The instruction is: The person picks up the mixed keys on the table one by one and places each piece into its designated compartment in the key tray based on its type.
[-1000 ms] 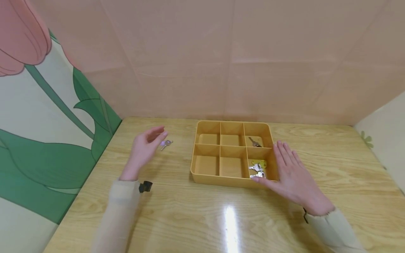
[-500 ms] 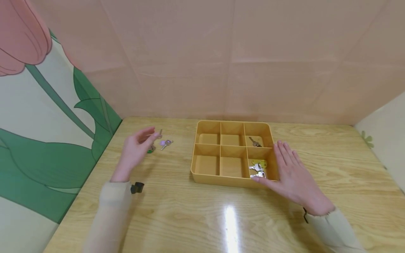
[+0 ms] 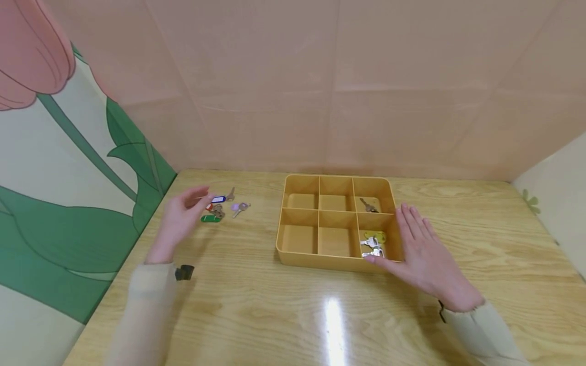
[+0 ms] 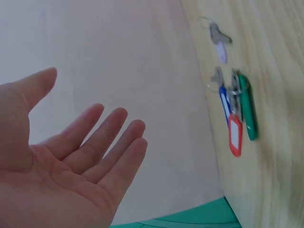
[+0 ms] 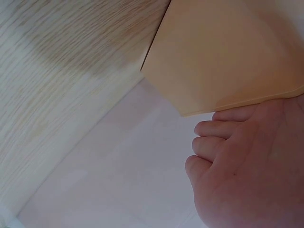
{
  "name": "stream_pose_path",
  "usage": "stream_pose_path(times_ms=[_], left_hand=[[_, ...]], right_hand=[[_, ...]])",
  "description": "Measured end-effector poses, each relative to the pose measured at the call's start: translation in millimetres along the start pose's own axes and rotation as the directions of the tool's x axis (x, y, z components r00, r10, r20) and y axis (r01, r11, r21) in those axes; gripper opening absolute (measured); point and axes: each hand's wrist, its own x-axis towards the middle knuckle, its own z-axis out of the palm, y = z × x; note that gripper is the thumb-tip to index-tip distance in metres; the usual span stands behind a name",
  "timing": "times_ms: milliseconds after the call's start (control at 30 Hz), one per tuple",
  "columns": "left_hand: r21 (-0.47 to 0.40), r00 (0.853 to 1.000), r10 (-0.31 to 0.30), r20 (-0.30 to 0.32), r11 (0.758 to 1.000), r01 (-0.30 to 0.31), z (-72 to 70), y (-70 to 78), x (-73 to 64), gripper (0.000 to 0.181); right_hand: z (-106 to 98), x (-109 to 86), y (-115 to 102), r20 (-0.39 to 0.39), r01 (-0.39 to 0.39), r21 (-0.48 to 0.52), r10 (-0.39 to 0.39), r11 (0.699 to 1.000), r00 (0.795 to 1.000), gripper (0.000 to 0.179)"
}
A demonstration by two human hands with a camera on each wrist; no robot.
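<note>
My left hand (image 3: 180,218) hovers over the left of the table, fingers relaxed and apart, holding nothing. Close by its fingertips lie keys with coloured tags: a green tag (image 3: 210,218), a blue tag (image 3: 218,199) and, in the left wrist view, a red tag (image 4: 235,135). A key with a purple tag (image 4: 222,52) lies a little apart from them. My right hand (image 3: 423,259) rests with straight fingers along the right side of a yellow six-compartment box (image 3: 320,261), thumb at its front rim. Silver keys with a yellow tag (image 3: 375,237) lie in the front right compartment.
Another key (image 3: 369,206) lies in the back right compartment of the box. The wooden table (image 3: 256,300) meets a pinkish wall covering (image 3: 320,101) behind and a flower-painted wall (image 3: 73,203) on the left.
My left hand has moved left, away from the purple-tagged key, and the green, blue and red tags have come into sight beside it. The right hand and the box have stayed still.
</note>
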Motion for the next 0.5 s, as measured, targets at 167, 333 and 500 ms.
stream_pose_path(times_ms=[167, 333, 500], left_hand=[[0.053, 1.0, -0.008, 0.014, 0.999, 0.007, -4.1, -8.4, 1.9, 0.064], [0.077, 0.998, -0.026, 0.054, 0.997, 0.021, -6.1, -18.0, 5.2, 0.066], [0.104, 0.995, -0.048, 0.089, 0.994, 0.039, -4.9, -29.5, 9.4, 0.066]], right_hand=[[-1, 0.2, 0, 0.009, -0.01, 0.002, 0.01, 1.0, 1.0, 0.12], [-1, 0.4, -1, 0.014, -0.018, -0.002, 0.018, 1.0, 1.0, 0.12], [-1, 0.1, -1, 0.006, -0.008, 0.0, 0.008, 1.0, 1.0, 0.12]])
